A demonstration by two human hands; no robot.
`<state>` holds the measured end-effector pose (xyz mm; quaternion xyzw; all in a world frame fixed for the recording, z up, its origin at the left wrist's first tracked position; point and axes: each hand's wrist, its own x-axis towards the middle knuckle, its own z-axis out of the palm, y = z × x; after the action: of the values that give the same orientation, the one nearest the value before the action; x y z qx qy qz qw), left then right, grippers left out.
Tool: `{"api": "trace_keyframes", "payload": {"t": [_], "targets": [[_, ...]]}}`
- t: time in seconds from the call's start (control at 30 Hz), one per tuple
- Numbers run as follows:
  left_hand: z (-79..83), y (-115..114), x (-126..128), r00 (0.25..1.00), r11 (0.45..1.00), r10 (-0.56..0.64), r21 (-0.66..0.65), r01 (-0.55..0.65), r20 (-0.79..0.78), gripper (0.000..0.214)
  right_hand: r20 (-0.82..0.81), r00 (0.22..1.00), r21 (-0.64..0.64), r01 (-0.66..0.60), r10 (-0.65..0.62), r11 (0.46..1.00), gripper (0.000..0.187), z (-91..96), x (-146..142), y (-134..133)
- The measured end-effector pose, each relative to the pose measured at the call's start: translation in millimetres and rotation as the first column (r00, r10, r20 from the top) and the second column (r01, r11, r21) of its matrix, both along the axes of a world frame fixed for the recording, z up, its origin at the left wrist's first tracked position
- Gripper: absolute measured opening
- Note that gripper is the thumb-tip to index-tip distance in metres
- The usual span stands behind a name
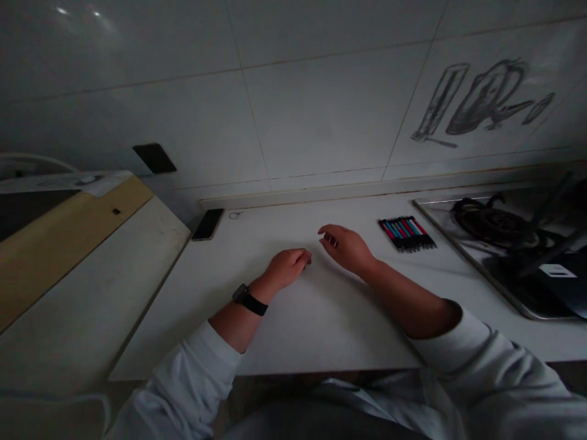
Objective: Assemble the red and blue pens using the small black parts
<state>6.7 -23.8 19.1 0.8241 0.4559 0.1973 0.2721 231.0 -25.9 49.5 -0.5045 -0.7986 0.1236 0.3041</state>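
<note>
My left hand (288,267) rests on the white counter (321,311), fingers curled into a loose fist around a small dark thing at its tip that I cannot make out. A black watch sits on that wrist. My right hand (345,245) hovers just to the right of it, fingers bent and slightly apart, holding nothing that I can see. A row of several red, blue and black pens (406,233) lies on the counter to the right of my right hand.
A dark phone (208,224) lies at the counter's back left corner, by the tiled wall. A gas hob (509,244) is set into the counter at the right. A lower pale surface with a wooden board (59,244) stands at the left.
</note>
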Motion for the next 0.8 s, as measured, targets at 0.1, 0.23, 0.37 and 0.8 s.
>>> {"api": "trace_keyframes", "payload": {"t": [0.1,0.23,0.37,0.8], "targets": [[-3.0,1.0,-1.3,1.000,1.000,0.008,-0.001,-0.008,0.004,0.042,-0.160,0.974,0.125,0.182,-0.161,0.975,0.030,17.5,22.6,10.5],[-5.4,3.0,-2.8,1.000,1.000,-0.008,0.000,0.008,-0.011,0.043,-0.230,0.891,0.193,0.436,-0.392,0.879,0.034,38.8,74.2,24.3],[-4.5,3.5,-3.2,1.000,1.000,-0.011,0.010,0.011,-0.023,0.042,-0.017,0.720,0.024,0.694,-0.694,0.720,0.044,40.1,137.3,33.8],[-3.9,2.3,-2.4,0.999,1.000,-0.027,0.009,0.028,-0.028,0.039,0.528,0.571,-0.307,0.819,-0.628,0.486,0.088,-2.5,194.2,46.0]]}}
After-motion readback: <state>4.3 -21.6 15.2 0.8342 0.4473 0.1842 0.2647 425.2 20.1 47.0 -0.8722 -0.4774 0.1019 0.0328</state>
